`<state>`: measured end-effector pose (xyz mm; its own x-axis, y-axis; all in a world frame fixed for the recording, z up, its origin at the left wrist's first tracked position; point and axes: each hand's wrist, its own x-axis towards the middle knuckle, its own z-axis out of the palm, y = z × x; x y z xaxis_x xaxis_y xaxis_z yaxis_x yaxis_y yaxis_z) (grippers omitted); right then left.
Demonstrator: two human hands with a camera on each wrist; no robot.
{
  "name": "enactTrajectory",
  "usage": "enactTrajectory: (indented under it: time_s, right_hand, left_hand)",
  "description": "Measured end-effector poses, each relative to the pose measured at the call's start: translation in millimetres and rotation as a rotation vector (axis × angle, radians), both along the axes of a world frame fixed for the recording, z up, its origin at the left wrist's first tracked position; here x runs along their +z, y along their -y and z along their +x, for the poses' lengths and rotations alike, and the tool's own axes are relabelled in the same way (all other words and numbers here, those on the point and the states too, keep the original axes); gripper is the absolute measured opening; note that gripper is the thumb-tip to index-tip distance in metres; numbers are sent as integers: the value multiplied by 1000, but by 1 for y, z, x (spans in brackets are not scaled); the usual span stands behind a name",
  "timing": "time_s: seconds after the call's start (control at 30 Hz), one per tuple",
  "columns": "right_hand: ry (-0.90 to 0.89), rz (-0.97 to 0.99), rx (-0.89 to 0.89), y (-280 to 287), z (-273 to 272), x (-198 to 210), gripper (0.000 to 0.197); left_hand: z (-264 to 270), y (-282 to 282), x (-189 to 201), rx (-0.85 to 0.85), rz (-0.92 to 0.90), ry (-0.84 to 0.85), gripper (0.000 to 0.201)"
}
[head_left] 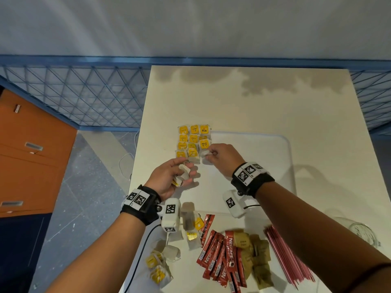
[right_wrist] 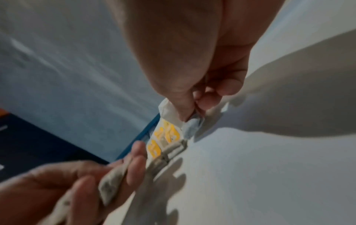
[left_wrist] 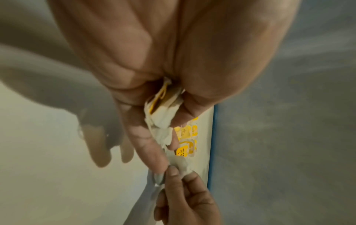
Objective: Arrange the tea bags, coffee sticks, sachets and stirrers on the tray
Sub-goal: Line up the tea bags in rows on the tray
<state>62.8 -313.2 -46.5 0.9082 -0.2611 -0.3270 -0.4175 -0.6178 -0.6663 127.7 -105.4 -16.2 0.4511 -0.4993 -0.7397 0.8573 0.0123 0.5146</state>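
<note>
Head view: left hand [head_left: 169,178] grips tea bags [head_left: 182,176], right hand [head_left: 222,158] pinches one bag [head_left: 205,153] beside laid rows [head_left: 193,140].

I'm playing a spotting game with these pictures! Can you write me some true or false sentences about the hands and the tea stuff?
1. The right hand pinches a tea bag. True.
2. The left hand is empty. False: it holds a few tea bags.
3. The coffee sticks are already on the tray. False: they lie on the table in front of it.
4. Yellow-tagged tea bags sit in rows at the tray's far left corner. True.
5. The pink stirrers lie right of the coffee sticks. True.
</note>
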Motion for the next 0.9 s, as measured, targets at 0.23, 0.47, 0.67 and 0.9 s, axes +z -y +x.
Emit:
enactTrajectory:
  time_s: [0.23,0.47,0.67,0.9]
  right_hand:
    - [-28,-163,-42,-8,10,-5,8]
    - [10,-95,-159,-14,8,-1,25]
    - [54,184,-114,-36,-13,19,20]
    - [16,249,-139,-51,-26,27,13]
  left_hand:
    - [-2,-4,-9,61,-9,-18,42]
    - [-4,-2,-4,70,-32,-50,40]
    - [-7,-1,-3,15,-60,-27,51]
    - [-14,1,-3,-114,-132,104,68]
